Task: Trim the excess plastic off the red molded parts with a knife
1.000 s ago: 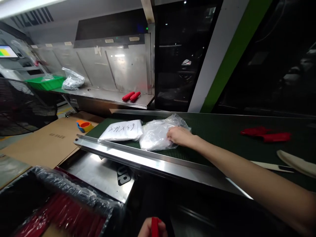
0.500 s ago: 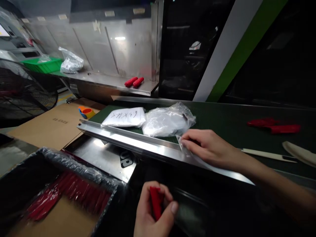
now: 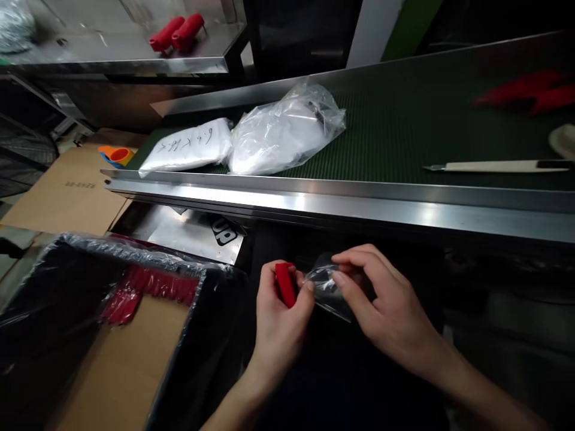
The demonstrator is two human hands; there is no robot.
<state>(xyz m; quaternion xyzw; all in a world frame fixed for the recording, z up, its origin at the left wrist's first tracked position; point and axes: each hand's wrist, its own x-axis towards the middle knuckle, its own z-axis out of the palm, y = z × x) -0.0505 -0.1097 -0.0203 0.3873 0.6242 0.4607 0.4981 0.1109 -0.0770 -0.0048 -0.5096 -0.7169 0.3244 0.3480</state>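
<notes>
My left hand is closed around a small red part, whose end shows between thumb and fingers. To its right, my right hand pinches a clear plastic bag, and the bag's near edge reaches the left thumb tip. Both hands are in front of the metal rail of a green conveyor belt. On the belt lie a crumpled clear bag with white contents and a white packet with handwriting.
A lined box with wrapped red pieces stands at lower left. A pale-handled knife and blurred red parts lie on the belt at right. Two red parts sit on the metal shelf.
My right hand has drawn a clear bag off the belt and down beside my left hand, which still holds the red part. The camera view has tilted down.
</notes>
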